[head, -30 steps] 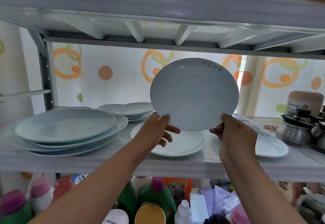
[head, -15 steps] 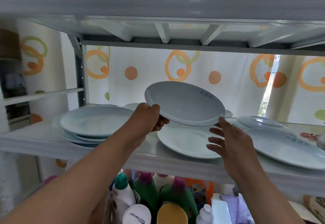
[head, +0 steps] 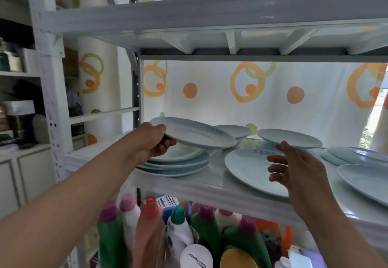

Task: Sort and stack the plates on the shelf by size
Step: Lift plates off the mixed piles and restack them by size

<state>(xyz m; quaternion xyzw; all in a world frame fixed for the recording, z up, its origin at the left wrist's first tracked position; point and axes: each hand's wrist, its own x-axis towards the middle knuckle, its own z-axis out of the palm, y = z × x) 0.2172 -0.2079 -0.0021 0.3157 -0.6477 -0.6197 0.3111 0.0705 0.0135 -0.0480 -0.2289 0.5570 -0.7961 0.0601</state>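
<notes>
Your left hand (head: 152, 141): clamped on the near rim of a pale plate (head: 195, 134), held nearly flat just above the left stack (head: 180, 161). Single large plate (head: 249, 169): on the shelf (head: 189, 185), centre. Your right hand (head: 298, 171): fingers spread, empty, over that plate.

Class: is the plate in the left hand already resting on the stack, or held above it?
Held above: left hand lifts the plate clear of the stack.
</notes>
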